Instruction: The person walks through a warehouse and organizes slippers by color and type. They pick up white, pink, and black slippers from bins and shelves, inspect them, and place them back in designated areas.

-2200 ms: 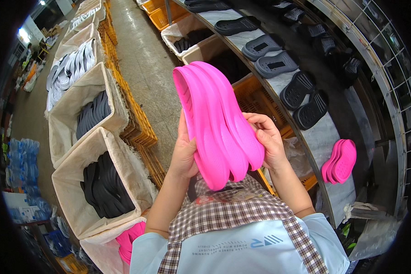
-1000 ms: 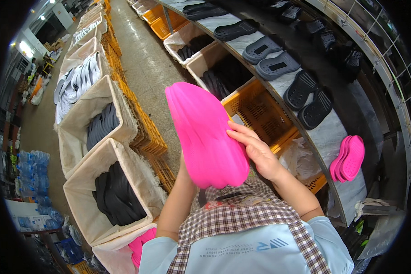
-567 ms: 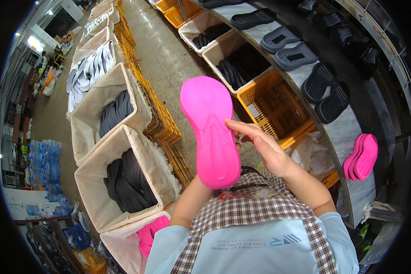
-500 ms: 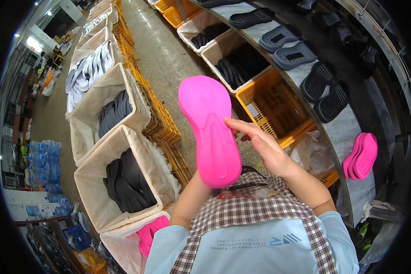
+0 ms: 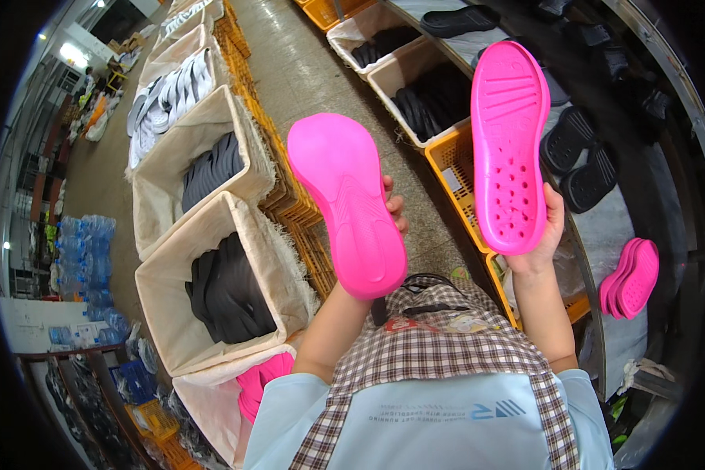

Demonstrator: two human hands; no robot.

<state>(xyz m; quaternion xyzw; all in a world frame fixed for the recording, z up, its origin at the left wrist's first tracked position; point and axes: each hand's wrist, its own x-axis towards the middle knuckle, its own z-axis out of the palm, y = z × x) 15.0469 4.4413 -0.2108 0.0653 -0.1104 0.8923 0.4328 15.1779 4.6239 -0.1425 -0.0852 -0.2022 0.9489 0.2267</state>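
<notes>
My left hand (image 5: 395, 205) holds a bright pink shoe sole (image 5: 360, 211) upright, its smooth, grooved underside facing me. Fingertips curl round the sole's right edge; the palm is hidden behind it. To the right, my right hand (image 5: 547, 239) grips a second pink shoe sole (image 5: 509, 102) by its lower end. This one shows its inner face, with a raised rim, ridges at the top and many small holes below. The two soles are held apart.
On the right, a curved belt (image 5: 607, 211) carries black soles (image 5: 591, 178) and more pink soles (image 5: 633, 278). Orange crates (image 5: 450, 153) stand under it. Cloth-lined bins (image 5: 160, 337) with black, grey and white soles line the left, a pink-filled one nearest. An aisle (image 5: 278, 55) runs between.
My right hand, earlier with fingers at the first sole's edge, has moved up and right and now holds a second pink sole. The first sole has shifted slightly left and up.
</notes>
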